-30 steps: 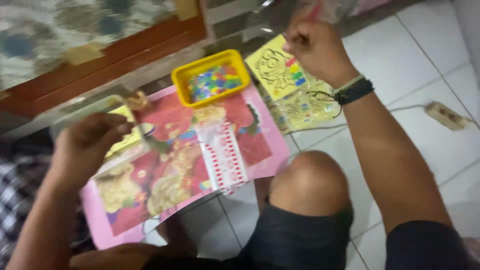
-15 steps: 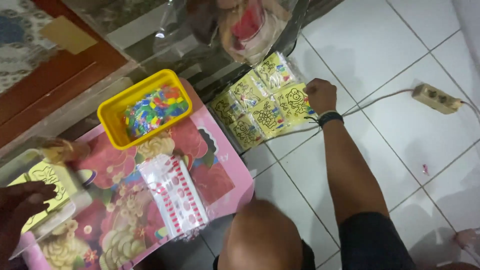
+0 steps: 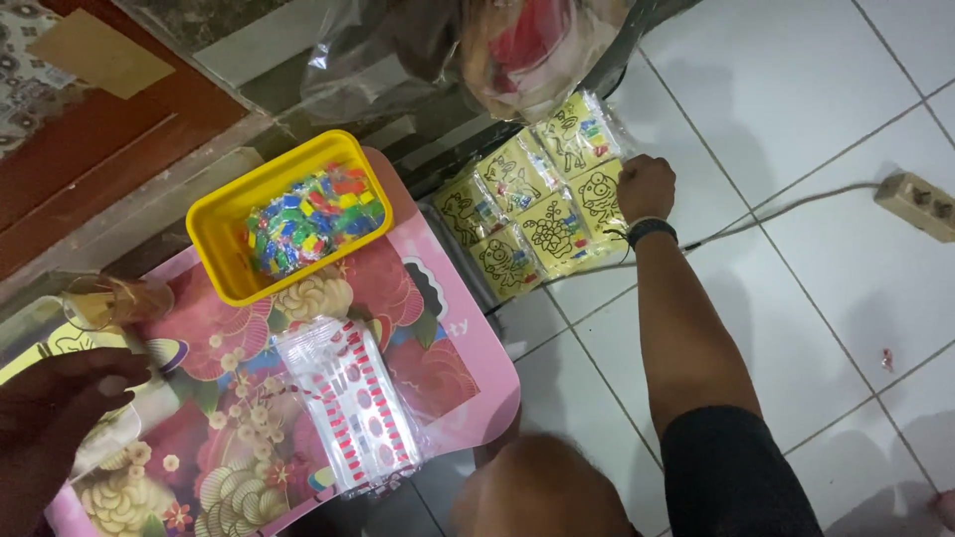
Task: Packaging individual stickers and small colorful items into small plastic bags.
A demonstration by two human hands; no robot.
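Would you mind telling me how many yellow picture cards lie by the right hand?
6 show: two top ones, two middle, two lower. The right hand rests on their edge; more may be stacked beneath.

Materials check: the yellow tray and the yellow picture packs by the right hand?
Yellow tray: looks like moulded plastic, glossy, one even colour with rounded rim. Yellow picture packs: likely printed card or paper in clear film sleeves, judging by the glare and crinkled edges. The right hand rests on them.

1 yellow tray (image 3: 222, 215), 2 hands (image 3: 645, 186)
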